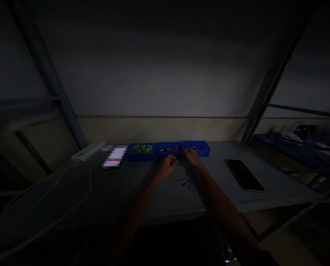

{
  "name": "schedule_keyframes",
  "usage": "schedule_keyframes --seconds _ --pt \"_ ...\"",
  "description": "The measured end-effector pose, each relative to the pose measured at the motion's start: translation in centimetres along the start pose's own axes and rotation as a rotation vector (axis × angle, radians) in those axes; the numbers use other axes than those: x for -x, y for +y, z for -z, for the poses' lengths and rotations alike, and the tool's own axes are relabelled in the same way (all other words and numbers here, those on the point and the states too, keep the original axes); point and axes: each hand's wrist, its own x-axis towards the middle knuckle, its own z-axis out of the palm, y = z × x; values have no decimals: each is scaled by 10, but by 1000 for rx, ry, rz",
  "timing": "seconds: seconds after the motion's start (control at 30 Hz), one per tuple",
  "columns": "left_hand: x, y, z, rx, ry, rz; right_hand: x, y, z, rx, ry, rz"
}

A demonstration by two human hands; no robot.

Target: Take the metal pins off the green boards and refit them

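Observation:
The scene is dim. My left hand [168, 164] is curled, fingers closed, just in front of the middle blue tray [169, 149], which holds small metal parts. Close beside it, my right hand [192, 155] reaches toward the near edge of the right blue tray [197, 147], fingers bent; anything it holds is too small and dark to make out. A small heap of metal pins [188, 181] lies on the grey table [117, 192] beneath my right wrist. The left blue tray [141, 150] is filled with green pieces.
A black phone [244, 174] lies face up at the table's right. A white power bank [87, 151] with a white cable [56, 184] sits at the left, next to a white and red card [114, 157]. Metal shelf posts rise on both sides.

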Motion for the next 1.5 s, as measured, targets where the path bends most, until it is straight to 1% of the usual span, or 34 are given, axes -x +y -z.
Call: schedule_keyframes --seconds 0.07,0.13,0.2,0.27,0.33,0.43,0.57,0.63,0.77,0.9,0.97,1.07,1.13,1.2,1.27,1.4,1.5 --pt "5 3 -6 -47 -84 -34 -4 8 13 21 130 -33" --pt "11 8 -10 -93 -179 -97 -7 17 27 40 281 -95" --pt "17 15 -11 -130 -252 -151 -9 25 37 35 385 -156" --pt "22 23 -12 -176 -275 -167 -10 30 43 19 446 -195" --pt "25 29 -13 -224 -262 -158 -11 33 45 25 458 -194" --pt "24 29 -17 -273 -231 -120 -12 33 42 78 388 -141" --pt "20 22 -20 -327 -200 -105 -11 29 33 172 291 -106" --pt "19 21 -20 -346 -198 -94 -8 25 26 216 238 -85" --pt "22 25 -20 -362 -218 -73 -2 12 11 276 103 -6" --pt "22 25 -19 -384 -199 -80 2 0 4 310 15 95" --pt "17 20 -15 -344 -163 -76 4 -3 3 326 -20 117" --pt "7 11 -2 -247 -35 -80 6 -6 2 336 -78 131" --pt "2 6 7 -193 28 -87 8 -8 -1 324 -121 157" --pt "0 4 13 -141 68 -90 11 -12 -5 281 -158 199" --pt "0 5 15 -87 104 -99 14 -15 -11 211 -169 236" --pt "1 6 13 50 129 -118 18 -20 -18 72 -156 253" --pt "0 3 11 92 89 -70 19 -21 -21 21 -170 244"
